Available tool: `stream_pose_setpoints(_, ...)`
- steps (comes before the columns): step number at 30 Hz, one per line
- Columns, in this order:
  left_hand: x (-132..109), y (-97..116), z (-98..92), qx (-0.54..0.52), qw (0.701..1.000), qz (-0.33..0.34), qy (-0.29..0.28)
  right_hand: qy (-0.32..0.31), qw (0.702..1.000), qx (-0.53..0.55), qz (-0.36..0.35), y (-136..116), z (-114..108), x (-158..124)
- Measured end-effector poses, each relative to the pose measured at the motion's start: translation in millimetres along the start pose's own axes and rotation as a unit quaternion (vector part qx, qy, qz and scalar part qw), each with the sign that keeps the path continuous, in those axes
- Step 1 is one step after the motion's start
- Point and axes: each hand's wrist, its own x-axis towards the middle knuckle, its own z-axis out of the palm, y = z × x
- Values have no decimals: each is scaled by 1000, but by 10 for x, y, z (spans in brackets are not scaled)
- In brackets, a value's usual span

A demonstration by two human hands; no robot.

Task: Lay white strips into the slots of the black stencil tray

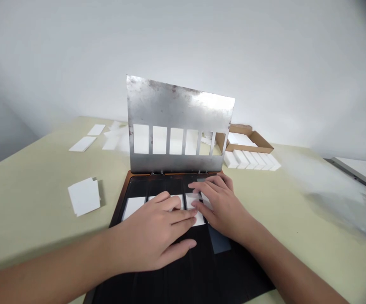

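seen from the head-worn camera, a white rectangular piece [196, 218] is being covered by the fingers of both hands, where it is being rested in a row on a dark tray [183, 278]. the left hand [153, 232] is being kept open and flat, its fingers being stretched over the row, while the right hand [220, 207] is being held open just beside it, its fingers being spread across the neighbouring pieces. neither hand is being clenched, and whether the piece is being gripped cannot be told. other white pieces [134, 207] are being held in the same row by the tray, and a grey-blue strip [219, 240] is being shown below the right hand. a hinged steel plate [176, 105], cut with six rectangular windows, is being propped up at the tray's far edge. on a pale green table [27, 219], a small stack of white pieces [84, 196] is being left at the left, near loose white sheets [83, 143], while a row of white blocks [249, 160] is being lined up before an open cardboard box [249, 139].
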Motion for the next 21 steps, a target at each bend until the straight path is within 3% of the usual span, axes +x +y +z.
stream_pose_setpoints(10, 17, -5, -16, -2, 1000, 1, -7, 39, 996, -31, -70, 53, 15, -45)
stream_pose_setpoints(21, 22, -22, -50, -3, 1000, -12, -28, 11, 990, -79, -115, 70, -15, -75)
